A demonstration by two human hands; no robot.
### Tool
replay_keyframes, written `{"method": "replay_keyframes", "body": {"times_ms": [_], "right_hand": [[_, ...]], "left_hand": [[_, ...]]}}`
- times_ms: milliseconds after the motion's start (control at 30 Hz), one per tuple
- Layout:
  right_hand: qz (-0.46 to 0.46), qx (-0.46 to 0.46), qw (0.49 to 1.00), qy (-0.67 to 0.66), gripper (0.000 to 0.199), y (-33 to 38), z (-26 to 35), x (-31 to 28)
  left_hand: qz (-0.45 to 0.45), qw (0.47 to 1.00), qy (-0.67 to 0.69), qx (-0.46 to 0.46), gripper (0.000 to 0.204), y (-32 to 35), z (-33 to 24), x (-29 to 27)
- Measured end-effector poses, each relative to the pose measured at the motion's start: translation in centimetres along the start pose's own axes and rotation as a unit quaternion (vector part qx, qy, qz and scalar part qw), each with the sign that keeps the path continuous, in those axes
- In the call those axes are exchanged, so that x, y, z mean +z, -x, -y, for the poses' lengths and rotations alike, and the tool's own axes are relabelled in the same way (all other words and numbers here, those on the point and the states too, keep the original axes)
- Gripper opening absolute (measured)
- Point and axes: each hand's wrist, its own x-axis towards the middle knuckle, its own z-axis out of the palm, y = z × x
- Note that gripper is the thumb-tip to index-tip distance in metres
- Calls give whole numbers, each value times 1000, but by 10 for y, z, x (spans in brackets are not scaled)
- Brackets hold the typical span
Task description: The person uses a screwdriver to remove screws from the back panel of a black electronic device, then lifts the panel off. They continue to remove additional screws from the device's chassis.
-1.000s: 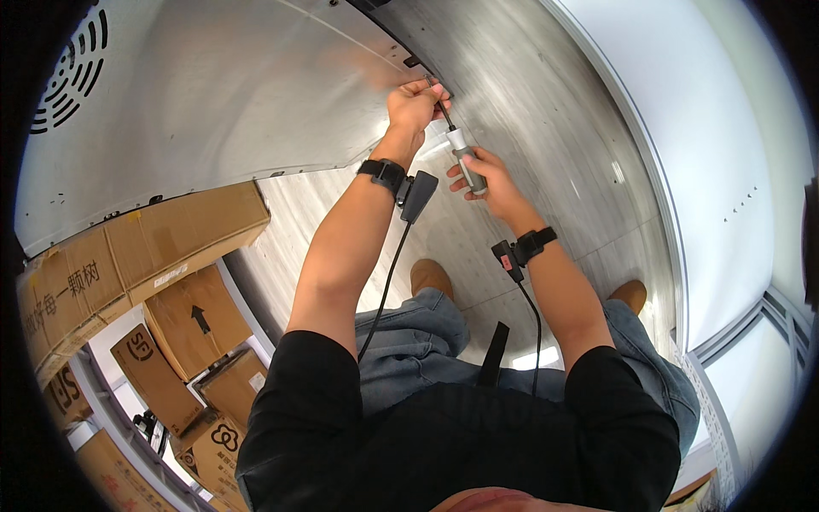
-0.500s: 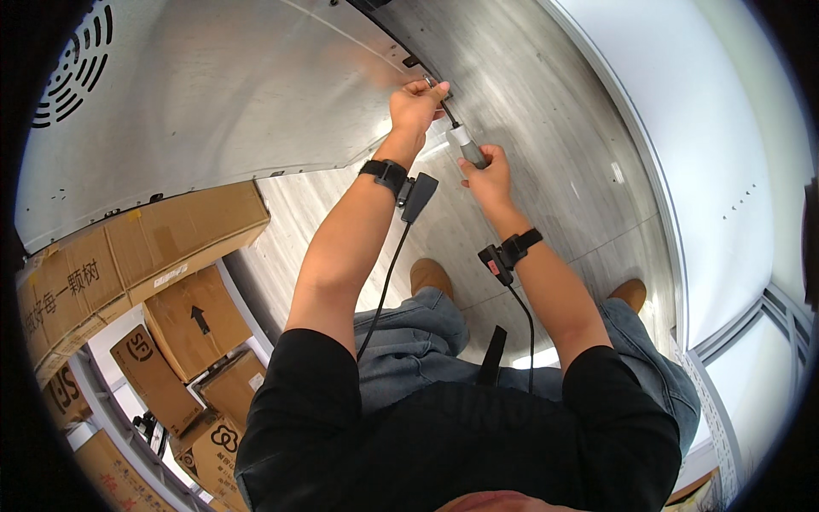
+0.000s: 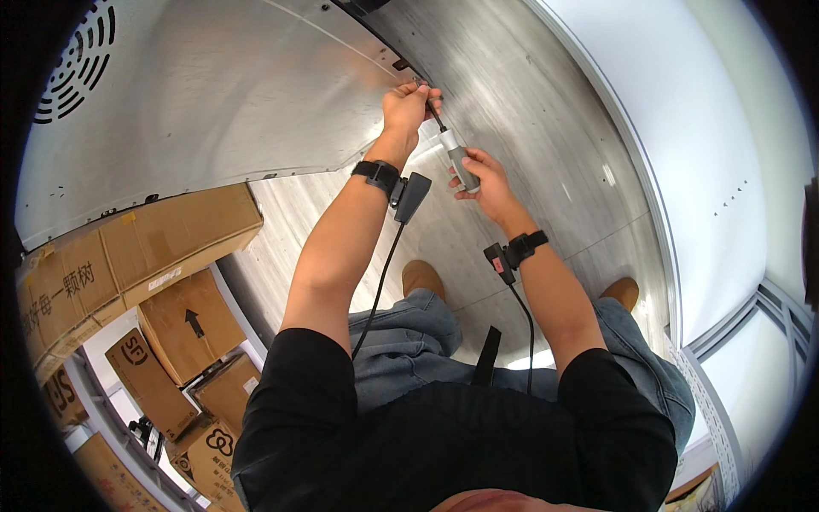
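Note:
A screwdriver [image 3: 461, 169] with a grey handle, pale collar and thin dark shaft points up and slightly left. Its handle lies in my right hand [image 3: 490, 188], fingers and thumb closed around it. My left hand [image 3: 403, 108] is pinched around the shaft's far end, beside the edge of a large metal panel [image 3: 256, 94]. A small shiny piece shows just past the left thumb. Whether it is the shaft's tip or a fastener I cannot tell, since the fingers cover most of it.
Cardboard boxes [image 3: 189, 320] are stacked on a rack at the left, below a long carton [image 3: 171, 230]. A white panel [image 3: 708, 162] curves along the right. Grey wood-look floor [image 3: 546, 162] lies between, under my shoes. Cables [image 3: 381, 290] hang from both wrist devices.
My right hand and the screwdriver's handle have moved slightly back toward me, and more of the shaft shows. My left hand stays pinched by the panel's edge. The view has shifted a little.

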Motion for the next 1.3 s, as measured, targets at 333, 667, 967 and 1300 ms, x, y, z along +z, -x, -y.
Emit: {"method": "replay_keyframes", "body": {"times_ms": [333, 667, 967, 1300], "right_hand": [[-85, -109, 965, 222, 41, 0, -10, 21], [31, 40, 998, -23, 41, 0, -2, 2], [-96, -80, 973, 196, 41, -3, -9, 14], [-20, 6, 999, 48, 40, -3, -3, 3]], "left_hand": [[-57, 995, -74, 18, 16, 5, -2, 9], [-6, 1000, 31, 4, 10, 1, 0, 1], [-77, 995, -62, 19, 12, 1, 1, 5], [-31, 999, 3, 6, 11, 2, -1, 1]]}}
